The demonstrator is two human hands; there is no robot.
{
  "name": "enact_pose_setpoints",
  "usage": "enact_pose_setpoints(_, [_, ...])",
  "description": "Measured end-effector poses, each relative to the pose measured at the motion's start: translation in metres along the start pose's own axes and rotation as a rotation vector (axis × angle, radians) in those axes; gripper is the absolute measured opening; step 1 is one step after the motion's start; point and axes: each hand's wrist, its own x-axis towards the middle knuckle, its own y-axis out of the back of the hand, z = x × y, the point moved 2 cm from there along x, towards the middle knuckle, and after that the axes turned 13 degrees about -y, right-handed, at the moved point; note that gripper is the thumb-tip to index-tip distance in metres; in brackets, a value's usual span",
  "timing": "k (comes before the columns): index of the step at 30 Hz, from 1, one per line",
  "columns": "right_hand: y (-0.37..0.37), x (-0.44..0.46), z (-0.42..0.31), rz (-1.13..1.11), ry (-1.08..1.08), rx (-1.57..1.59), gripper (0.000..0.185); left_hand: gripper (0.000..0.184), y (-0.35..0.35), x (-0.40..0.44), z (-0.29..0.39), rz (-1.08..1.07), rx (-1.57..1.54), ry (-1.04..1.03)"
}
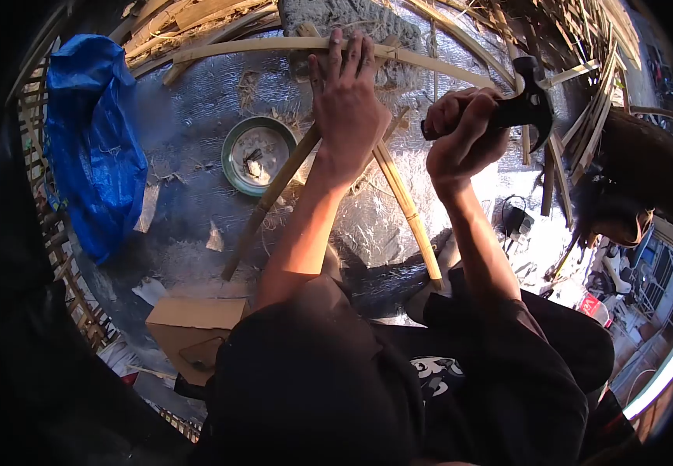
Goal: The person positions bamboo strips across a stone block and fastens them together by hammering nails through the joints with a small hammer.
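Note:
My left hand (349, 109) lies with its fingers stretched out across a curved bamboo strip (251, 46), pressing where it passes over a grey stone block (394, 27). Two more bamboo strips, a left one (278, 186) and a right one (408, 203), spread down toward me from under that hand. A claw hammer (526, 105) with a dark head is gripped in my right hand (468, 132), which is raised to the right of the left hand. The hammer's head is at the strip's right end in this view; whether they touch, I cannot tell.
A green-rimmed round bowl (229, 161) with small bits in it sits left of the strips. Blue plastic sheeting (92, 147) lies far left, a cardboard box (196, 318) near my knee. Many split strips (604, 93) and a dark log (647, 155) are at right.

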Motion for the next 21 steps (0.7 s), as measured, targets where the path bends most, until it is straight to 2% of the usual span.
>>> enact_pose_setpoints(2, [0.002, 0.013, 0.012, -0.097, -0.107, -1.051, 0.042, 0.077, -0.003, 0.003, -0.002, 0.029, 0.022, -0.007])
enact_pose_setpoints(4, [-0.005, 0.009, 0.008, -0.013, -0.037, -1.027, 0.043, 0.075, 0.000, 0.004, 0.002, 0.036, 0.005, -0.016])
enact_pose_setpoints(6, [-0.010, 0.005, -0.005, 0.137, -0.096, -0.405, 0.043, 0.075, 0.000, 0.004, -0.001, -0.005, 0.036, 0.002])
enact_pose_setpoints(7, [-0.015, 0.000, -0.003, 0.103, -0.055, -0.222, 0.042, 0.076, 0.003, 0.003, 0.000, -0.011, 0.047, -0.007])
enact_pose_setpoints(9, [-0.009, 0.011, 0.014, 0.099, -0.109, -0.746, 0.041, 0.076, 0.003, 0.004, 0.000, 0.009, 0.028, -0.011])
enact_pose_setpoints(10, [-0.006, 0.017, 0.010, -0.008, -0.181, -1.060, 0.041, 0.076, 0.003, 0.006, 0.000, 0.044, 0.007, -0.015])
enact_pose_setpoints(11, [-0.001, 0.015, 0.002, 0.040, -0.364, -0.994, 0.040, 0.073, 0.004, 0.006, 0.001, 0.049, -0.008, -0.008])
enact_pose_setpoints(12, [-0.006, 0.011, -0.010, 0.097, -0.261, -0.835, 0.037, 0.073, 0.003, 0.014, -0.003, 0.071, 0.000, -0.013])
enact_pose_setpoints(14, [0.002, 0.002, 0.007, 0.134, -0.110, -0.366, 0.035, 0.075, 0.002, 0.004, -0.001, -0.019, 0.055, -0.012])
enact_pose_setpoints(16, [-0.002, 0.010, 0.004, 0.039, -0.121, -0.951, 0.030, 0.077, 0.004, 0.005, 0.001, -0.012, 0.037, -0.031])
enact_pose_setpoints(18, [0.005, 0.014, 0.010, 0.047, -0.232, -1.002, 0.030, 0.079, 0.003, 0.006, 0.001, 0.015, 0.015, -0.001])
enact_pose_setpoints(21, [-0.004, 0.006, -0.005, 0.156, -0.126, -0.710, 0.035, 0.078, 0.003, 0.011, -0.003, 0.001, 0.064, -0.011])
